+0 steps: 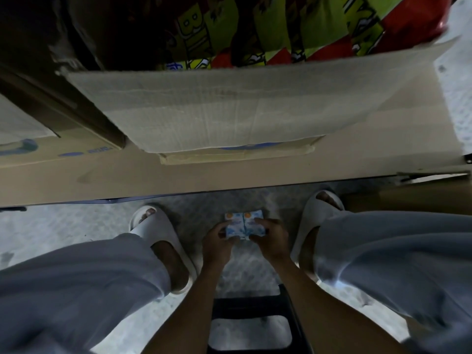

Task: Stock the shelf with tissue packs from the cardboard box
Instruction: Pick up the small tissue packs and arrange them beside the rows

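Both forearms come in from 6 o'clock and meet low in the view, between the feet. The left hand (217, 242) grips the left one of two tissue packs (244, 224) with thumb on top and fingers curled under its near edge. The right hand (270, 238) holds the right pack in the same way, its fingers lying over the top face. The two packs are held side by side, touching, above the speckled floor (51, 226), a little toward 6 o'clock from the centre and outside the cardboard box (229, 177). The packs are white and light blue, with an orange round mark at the far corner of each; the writing on them is too small to read. The box lies across the whole middle from 9 to 3 o'clock, and its pale flap (217, 111) is open toward 12 o'clock. It carries blue oval prints and one short blue word, which is blurred. At 12 to 1 o'clock behind the box stand green and red packages (255, 29) with big yellow letters; I cannot read a whole word. White slippers (158, 231) stand at 7 and 4 o'clock on both sides of the hands, under grey trousers (76, 290). A black stool (250, 312) is at 6 o'clock between the forearms.
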`<state>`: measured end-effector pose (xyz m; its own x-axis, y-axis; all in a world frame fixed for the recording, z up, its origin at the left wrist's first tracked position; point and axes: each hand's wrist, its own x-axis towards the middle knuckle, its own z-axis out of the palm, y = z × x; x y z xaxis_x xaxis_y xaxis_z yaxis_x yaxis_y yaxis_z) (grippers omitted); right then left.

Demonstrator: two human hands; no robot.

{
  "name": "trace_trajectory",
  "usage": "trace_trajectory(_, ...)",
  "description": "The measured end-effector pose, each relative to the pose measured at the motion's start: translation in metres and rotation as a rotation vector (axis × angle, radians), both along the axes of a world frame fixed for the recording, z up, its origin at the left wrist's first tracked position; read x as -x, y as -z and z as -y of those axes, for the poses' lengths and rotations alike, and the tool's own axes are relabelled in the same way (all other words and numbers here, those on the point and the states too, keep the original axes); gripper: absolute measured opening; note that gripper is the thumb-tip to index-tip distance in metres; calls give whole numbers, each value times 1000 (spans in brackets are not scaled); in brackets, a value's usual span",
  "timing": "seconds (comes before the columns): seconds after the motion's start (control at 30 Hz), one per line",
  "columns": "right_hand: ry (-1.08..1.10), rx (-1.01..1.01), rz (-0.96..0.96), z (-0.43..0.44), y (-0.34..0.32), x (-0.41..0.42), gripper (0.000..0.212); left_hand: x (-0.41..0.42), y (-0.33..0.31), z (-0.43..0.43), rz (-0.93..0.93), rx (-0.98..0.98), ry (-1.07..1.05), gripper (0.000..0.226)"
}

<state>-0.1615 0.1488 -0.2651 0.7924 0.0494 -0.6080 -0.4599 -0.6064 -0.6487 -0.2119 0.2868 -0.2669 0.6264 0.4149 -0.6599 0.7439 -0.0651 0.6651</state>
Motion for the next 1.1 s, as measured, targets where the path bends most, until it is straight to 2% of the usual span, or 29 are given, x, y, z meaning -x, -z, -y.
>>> trace_trajectory(0.23,-75,28,61,4,-4,-2,43,-1,-2,3,3,29,-102,43)
trace_trajectory(0.47,-26,-28,91,2,-16,-5,41,-4,-13,0,4,-25,-78,46)
trace_trajectory(0.67,-4,-84,176,1,-50,-12,48,-7,-65,-9,130,-84,-41,45)
trace_trajectory(0.8,40,-187,150,0,-85,-13,47,-5,-105,-12,200,-11,-129,45)
trace_trajectory(0.9,25,-192,208,-4,-114,-10,49,3,-136,-13,271,60,-184,47)
trace_trajectory(1.1,23,-286,425,-12,-184,3,47,15,-205,-17,516,-15,-189,42)
